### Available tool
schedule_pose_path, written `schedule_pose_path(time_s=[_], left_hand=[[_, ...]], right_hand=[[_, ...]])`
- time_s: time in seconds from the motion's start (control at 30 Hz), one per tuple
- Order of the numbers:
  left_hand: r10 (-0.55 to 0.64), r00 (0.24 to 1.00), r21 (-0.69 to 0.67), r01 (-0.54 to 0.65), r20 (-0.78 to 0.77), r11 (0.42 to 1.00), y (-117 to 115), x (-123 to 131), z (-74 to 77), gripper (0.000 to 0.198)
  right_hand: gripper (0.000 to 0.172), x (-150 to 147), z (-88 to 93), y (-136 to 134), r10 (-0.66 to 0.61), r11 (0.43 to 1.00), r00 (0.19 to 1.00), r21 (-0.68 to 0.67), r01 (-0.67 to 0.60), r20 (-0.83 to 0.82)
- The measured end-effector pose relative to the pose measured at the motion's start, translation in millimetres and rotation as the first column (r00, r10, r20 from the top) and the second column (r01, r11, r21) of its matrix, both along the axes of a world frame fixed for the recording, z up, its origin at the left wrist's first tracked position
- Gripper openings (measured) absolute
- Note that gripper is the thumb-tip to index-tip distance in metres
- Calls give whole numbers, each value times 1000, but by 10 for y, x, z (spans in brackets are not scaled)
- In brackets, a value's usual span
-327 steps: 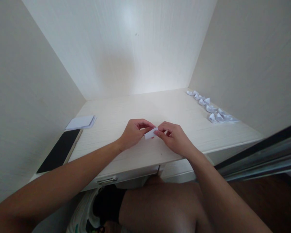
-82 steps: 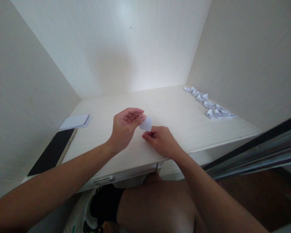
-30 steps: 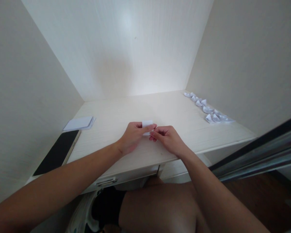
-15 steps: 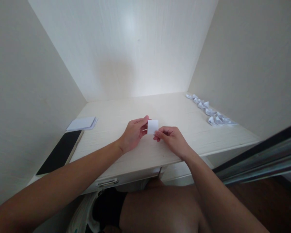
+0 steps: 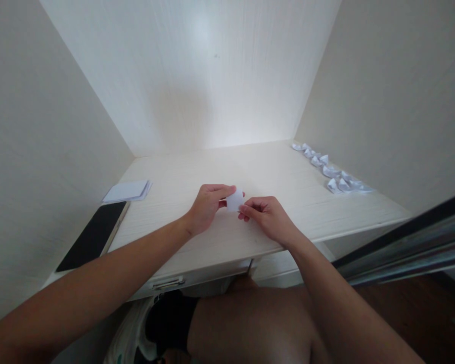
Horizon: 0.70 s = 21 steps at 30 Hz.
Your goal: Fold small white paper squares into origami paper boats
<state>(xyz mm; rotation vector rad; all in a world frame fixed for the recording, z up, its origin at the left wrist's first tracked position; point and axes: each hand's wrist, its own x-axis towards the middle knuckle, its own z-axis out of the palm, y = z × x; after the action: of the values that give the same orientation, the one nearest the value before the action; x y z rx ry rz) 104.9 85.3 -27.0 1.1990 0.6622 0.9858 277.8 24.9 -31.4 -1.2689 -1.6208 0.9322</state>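
Observation:
A small folded square of white paper is held up between my hands above the middle of the desk. My left hand pinches its upper left part, thumb in front and fingers behind. At the lower right corner, my right hand grips the paper between thumb and fingers. The paper's back side is hidden from me.
A stack of white paper sheets lies at the desk's left, behind a dark flat tablet-like device. Several folded white paper pieces line the right wall. The white desk has a drawer handle in front.
The paper square has tilted and shifted slightly left. My left thumb has come over its upper left corner, while my right hand keeps its hold on the lower right.

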Motion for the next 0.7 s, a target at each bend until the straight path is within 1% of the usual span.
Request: schedule_pose_path(time_s=[0.2,0.43,0.6,0.7], left_hand=[[5,1000,60,-4,-16,998,-4,-13,17,32],[34,998,93,-29,-53,995,3,-15,-8,33],[49,998,136,-43,-38,990,14,-23,-34,30],[35,999,139,-31,-27,990,1,-7,-53,33]], right_hand=[[26,3,5,-10,-1,1000,1000,-13,0,-15],[26,4,13,-13,-8,1000,1000,-12,7,-7],[26,3,-3,2,-30,1000,999,-2,30,13],[27,13,-7,10,-37,999,999,11,37,20]])
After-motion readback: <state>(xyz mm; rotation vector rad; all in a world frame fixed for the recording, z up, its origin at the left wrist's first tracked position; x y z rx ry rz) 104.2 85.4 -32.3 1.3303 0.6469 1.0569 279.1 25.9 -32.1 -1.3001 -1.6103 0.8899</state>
